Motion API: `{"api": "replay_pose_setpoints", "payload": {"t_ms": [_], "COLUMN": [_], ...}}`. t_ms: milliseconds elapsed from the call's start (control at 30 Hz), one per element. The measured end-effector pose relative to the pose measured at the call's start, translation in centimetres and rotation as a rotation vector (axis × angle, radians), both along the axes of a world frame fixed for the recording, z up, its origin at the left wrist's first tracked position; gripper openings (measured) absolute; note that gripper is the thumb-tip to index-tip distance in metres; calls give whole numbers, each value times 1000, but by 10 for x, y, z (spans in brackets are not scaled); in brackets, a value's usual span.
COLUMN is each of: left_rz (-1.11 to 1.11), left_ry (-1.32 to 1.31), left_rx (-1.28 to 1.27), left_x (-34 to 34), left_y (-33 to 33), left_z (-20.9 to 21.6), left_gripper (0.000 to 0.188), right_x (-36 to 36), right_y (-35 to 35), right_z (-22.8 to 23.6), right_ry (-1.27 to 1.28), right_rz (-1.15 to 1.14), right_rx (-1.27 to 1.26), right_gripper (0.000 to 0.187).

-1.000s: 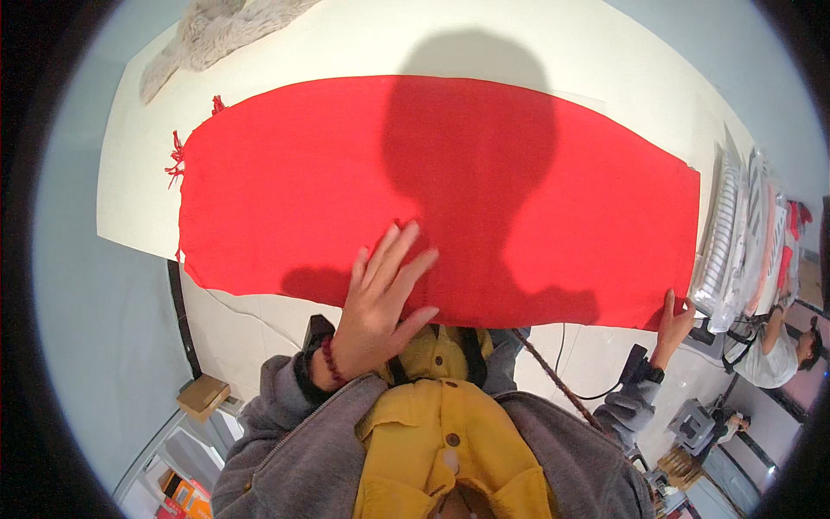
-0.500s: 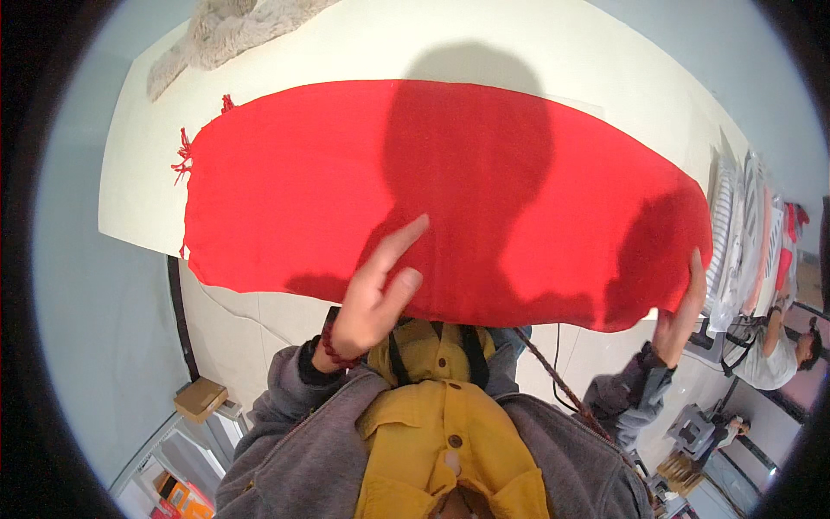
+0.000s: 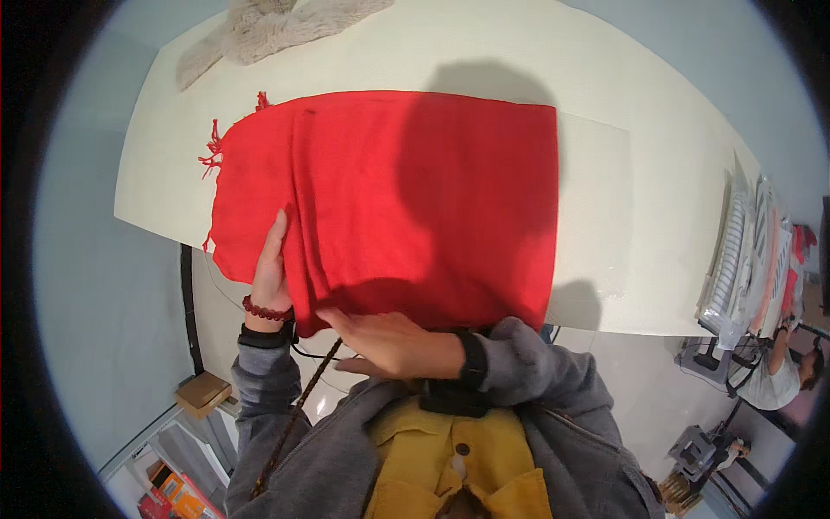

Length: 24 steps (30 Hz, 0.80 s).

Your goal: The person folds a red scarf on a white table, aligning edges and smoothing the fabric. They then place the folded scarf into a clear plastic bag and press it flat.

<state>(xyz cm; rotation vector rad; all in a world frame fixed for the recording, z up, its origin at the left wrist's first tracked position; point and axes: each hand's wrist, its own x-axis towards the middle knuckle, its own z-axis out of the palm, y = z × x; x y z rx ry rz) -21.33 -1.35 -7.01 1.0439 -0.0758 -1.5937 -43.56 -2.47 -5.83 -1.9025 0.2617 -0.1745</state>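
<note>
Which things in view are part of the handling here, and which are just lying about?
In use:
- red fringed cloth, partly folded over
- left hand, against the cloth's fold
- right hand, at its near edge
- white table beneath

Lying about:
- pale furry piece
- clear-bagged textiles
- cardboard box

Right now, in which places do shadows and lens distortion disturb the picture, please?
In the head view, a broad, dark shadow falls across the right part of the red cloth and spills onto the white table; also in the head view, the table's far-right edge bows into a curve, and black fills the corners.
</note>
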Motion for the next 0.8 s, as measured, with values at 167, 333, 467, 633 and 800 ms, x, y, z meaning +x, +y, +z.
{"api": "replay_pose_setpoints", "payload": {"t_ms": [167, 333, 467, 633, 800], "left_rz": [-202, -253, -219, -322, -107], "left_ry": [-546, -1351, -1886, -1544, -1180], "left_rx": [-120, -239, -203, -141, -253], "left_x": [0, 5, 7, 15, 28], "left_y": [-10, -23, -22, -37, -63], "left_z": [-1, -16, -18, 20, 67], "left_gripper": [46, 31, 25, 27, 23], "right_x": [-57, -125, -160, -168, -160], "right_y": [-18, -40, -42, -47, -58], "right_z": [7, 32, 25, 12, 21], "right_ry": [172, 141, 214, 309, 313], "right_rz": [54, -633, -890, -873, -741], "right_rx": [-23, -288, -266, -264, -222], "right_gripper": [47, 27, 26, 26, 30]}}
